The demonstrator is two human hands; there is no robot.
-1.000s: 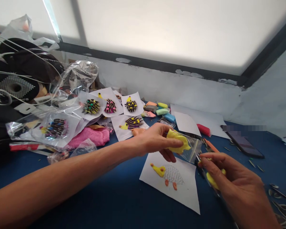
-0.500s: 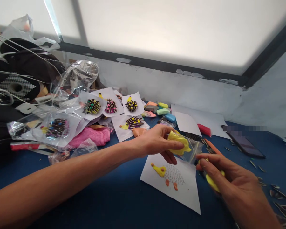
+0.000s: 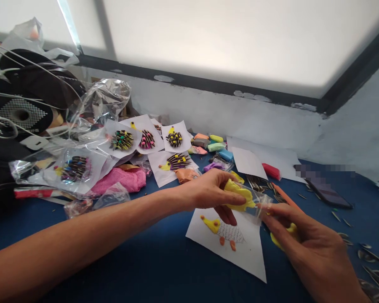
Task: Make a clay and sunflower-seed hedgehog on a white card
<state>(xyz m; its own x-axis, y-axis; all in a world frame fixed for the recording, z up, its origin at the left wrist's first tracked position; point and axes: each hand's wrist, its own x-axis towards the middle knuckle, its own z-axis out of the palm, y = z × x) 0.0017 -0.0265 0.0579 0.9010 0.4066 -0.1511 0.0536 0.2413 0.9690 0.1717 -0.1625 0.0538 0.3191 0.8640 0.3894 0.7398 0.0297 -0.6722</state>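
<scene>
My left hand [image 3: 212,190] is closed on a clear plastic bag [image 3: 259,201] with yellow modelling clay [image 3: 241,197] inside. The fingertips of my right hand [image 3: 317,242] touch the open end of that bag. Another lump of yellow clay [image 3: 279,240] is tucked in the right palm, partly hidden by the fingers. Below the hands lies a white paper [image 3: 240,265] with a drawn hedgehog. Its face is yellow clay, with orange clay dots and feet; the body shows only pencil marks.
Several finished hedgehog pictures [image 3: 185,143] lie at the back left, beside a pink cloth [image 3: 121,182]. Coloured clay packs [image 3: 216,147] sit near the wall. A phone [image 3: 330,192], an orange stick-like tool [image 3: 286,197] and scattered sunflower seed shells [image 3: 369,256] are on the right.
My right fingertips have moved up and left onto the bag's open end. My left hand has shifted slightly right and down with the bag, and a purple clay pack shows behind it.
</scene>
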